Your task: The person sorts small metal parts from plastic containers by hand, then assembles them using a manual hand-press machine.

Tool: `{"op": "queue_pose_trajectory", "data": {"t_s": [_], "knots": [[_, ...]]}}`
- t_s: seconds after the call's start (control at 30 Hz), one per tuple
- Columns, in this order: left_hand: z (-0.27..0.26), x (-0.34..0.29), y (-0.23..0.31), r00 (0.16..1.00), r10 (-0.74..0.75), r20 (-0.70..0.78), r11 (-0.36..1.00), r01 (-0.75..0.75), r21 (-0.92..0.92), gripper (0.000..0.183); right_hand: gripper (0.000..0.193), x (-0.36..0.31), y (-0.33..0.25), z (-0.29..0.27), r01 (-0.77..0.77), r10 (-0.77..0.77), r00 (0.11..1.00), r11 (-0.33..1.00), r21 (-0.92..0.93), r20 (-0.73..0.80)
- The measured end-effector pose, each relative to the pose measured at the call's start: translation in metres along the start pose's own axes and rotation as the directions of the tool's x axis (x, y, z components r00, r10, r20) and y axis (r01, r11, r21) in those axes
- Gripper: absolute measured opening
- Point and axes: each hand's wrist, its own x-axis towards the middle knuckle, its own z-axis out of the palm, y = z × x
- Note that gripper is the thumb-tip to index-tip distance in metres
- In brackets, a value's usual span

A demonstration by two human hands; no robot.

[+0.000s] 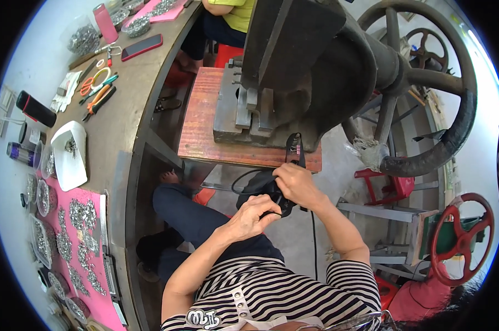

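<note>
Above my lap, in front of the press, both of my hands are at a soft-looking black thing (255, 185) with a looped cord; its kind I cannot make out. My left hand (253, 217) pinches its near side with curled fingers. Wrapped over its right side is my right hand (297, 185), which hides part of it. A black strap-like piece (295, 144) with small markings reaches from beyond my right hand onto the press base. A thin black cable (314, 243) hangs down below my right hand.
A heavy dark hand press (310, 66) with a large handwheel (464, 105) stands ahead on a red-brown wooden board (197, 121). The workbench (122, 105) at left holds pliers (99, 102), a phone (142, 47), a white tray (79, 176) and many small metal parts. Another person sits beyond.
</note>
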Motion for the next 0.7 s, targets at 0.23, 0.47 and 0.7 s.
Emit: {"op": "queue_pose_trajectory", "data": {"t_s": [0.23, 0.47, 0.7], "knots": [[-0.006, 0.016, 0.0, 0.998, -0.04, 0.049, 0.998, 0.037, 0.057, 0.013, 0.009, -0.001, 0.011, -0.014, -0.147, 0.156, 0.985, 0.98, 0.132, -0.067], [-0.002, 0.022, 0.002, 0.992, -0.11, -0.068, 0.994, 0.111, -0.001, 0.015, 0.009, 0.001, 0.012, -0.017, -0.186, 0.201, 0.978, 0.959, 0.214, -0.053], [0.005, 0.055, -0.025, 0.983, 0.03, -0.181, 0.924, 0.041, 0.38, 0.02, 0.01, -0.007, 0.008, -0.018, -0.186, 0.19, 0.982, 0.953, 0.237, 0.009]]}}
